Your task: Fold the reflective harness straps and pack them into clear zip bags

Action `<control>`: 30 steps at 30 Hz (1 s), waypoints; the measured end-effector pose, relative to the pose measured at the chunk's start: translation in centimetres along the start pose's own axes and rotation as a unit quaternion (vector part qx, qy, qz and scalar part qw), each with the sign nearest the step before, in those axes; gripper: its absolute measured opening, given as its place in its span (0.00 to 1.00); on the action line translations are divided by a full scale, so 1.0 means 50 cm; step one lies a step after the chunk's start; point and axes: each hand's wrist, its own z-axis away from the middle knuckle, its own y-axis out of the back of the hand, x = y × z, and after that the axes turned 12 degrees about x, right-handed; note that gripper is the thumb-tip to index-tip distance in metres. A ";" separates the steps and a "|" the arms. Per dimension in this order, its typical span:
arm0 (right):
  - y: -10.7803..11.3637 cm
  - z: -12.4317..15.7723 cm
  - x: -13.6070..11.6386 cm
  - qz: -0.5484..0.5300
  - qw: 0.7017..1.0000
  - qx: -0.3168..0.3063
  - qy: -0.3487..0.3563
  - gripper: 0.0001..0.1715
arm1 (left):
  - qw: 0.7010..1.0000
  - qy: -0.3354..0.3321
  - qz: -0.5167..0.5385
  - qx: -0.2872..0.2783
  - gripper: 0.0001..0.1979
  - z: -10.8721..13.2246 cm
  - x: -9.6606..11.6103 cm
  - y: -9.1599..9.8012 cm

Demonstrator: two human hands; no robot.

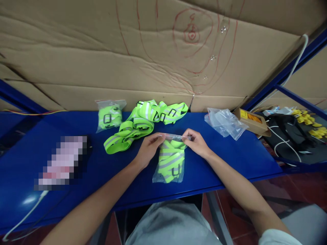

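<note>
A clear zip bag [156, 177] lies near the front edge of the blue table, filled with a folded neon-green reflective strap [171, 160] that has a black buckle. My left hand [151, 147] pinches the left end of the bag's top edge. At the opposite end, my right hand [195, 142] grips the same edge between thumb and fingers. The top edge is stretched straight between both hands. Beyond my left hand sits a loose pile of green reflective straps [143, 124] with black buckles. Another bagged green strap [110, 116] rests farther left against the cardboard.
Flat clear bags [224, 122] lie at the back right beside a small cardboard box [251, 121]. A phone [63, 160], blurred, with a white cable [24, 217] is on the left. A cardboard wall [89, 68] closes the back; a blue frame post [270, 78] rises at right.
</note>
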 end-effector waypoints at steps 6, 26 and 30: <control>-0.002 0.004 -0.011 0.021 0.999 -0.038 -0.025 0.12 | 0.998 -0.045 -0.041 -0.006 0.18 -0.001 -0.002 0.004; -0.015 0.010 0.013 0.111 0.990 -0.079 0.037 0.03 | 0.978 -0.113 -0.172 -0.023 0.14 -0.001 -0.029 -0.003; -0.012 0.007 0.009 0.095 0.990 -0.093 0.038 0.06 | 0.972 -0.128 -0.194 -0.021 0.13 0.005 -0.033 -0.008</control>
